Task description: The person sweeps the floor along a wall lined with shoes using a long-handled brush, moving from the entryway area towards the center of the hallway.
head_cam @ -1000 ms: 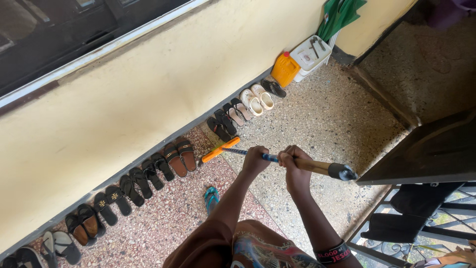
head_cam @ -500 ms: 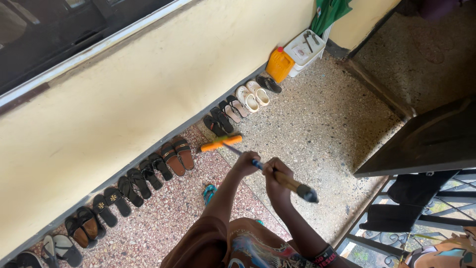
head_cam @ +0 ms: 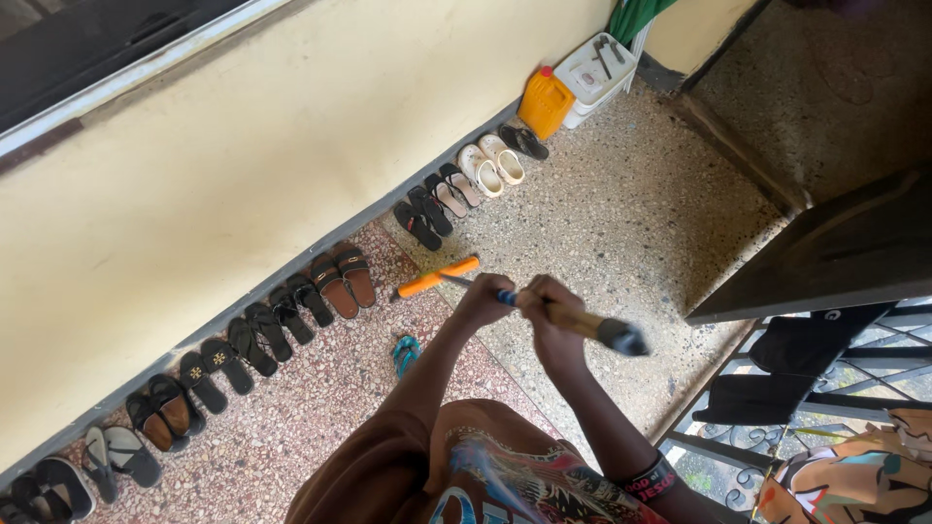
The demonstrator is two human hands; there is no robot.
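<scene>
Both my hands grip one long broom handle [head_cam: 582, 322], wooden near its black end cap and blue lower down. My left hand [head_cam: 482, 301] holds it lower, on the blue part. My right hand [head_cam: 549, 312] is closed on the wooden part just behind. The orange broom head [head_cam: 434, 278] rests on the speckled floor [head_cam: 621, 233] in front of a row of sandals. A turquoise slipper [head_cam: 406, 354] shows on my foot below my left arm.
Several pairs of sandals [head_cam: 291, 311] and white clogs [head_cam: 490, 163] line the base of the cream wall [head_cam: 243, 165]. An orange jerrycan [head_cam: 544, 102] and a white container [head_cam: 602, 66] stand in the corner. A dark door [head_cam: 835, 257] and a metal railing [head_cam: 777, 427] stand at the right.
The broom head has swept back and forth in front of the sandals, toward the wall and then back out. The handle's black end dropped and then swung right. Both hands kept their grip.
</scene>
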